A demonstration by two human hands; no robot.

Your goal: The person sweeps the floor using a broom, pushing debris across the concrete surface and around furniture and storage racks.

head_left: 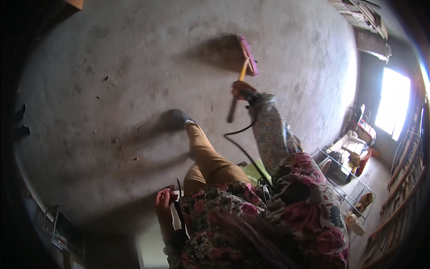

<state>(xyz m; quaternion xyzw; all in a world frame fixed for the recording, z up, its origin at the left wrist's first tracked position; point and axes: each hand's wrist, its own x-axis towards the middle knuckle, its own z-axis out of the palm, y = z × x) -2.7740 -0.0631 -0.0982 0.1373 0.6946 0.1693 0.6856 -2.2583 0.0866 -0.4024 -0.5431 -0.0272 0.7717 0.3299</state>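
Observation:
My right hand (244, 89) is closed around the handle (243, 71) of a brush, out ahead of me over the grey floor. The handle is yellow toward the head and dark at the near end. Its long, narrow brush head (248, 54) is pink, and a dark shadow falls to its left. Low on the left, beside my flowered clothing, hangs my left hand (165, 198). Its fingers are loosely bent, somewhat apart, and I see nothing in them. A thin dark strap (180, 201) runs close by it.
My shod foot (176, 118) stands on the stained floor (134, 58), with small bits of debris (106, 78) to the left. A black cable (230, 136) loops below my right sleeve. On the right are a metal rack (345, 188), piled goods (351, 148) and a ladder-like frame (398, 188).

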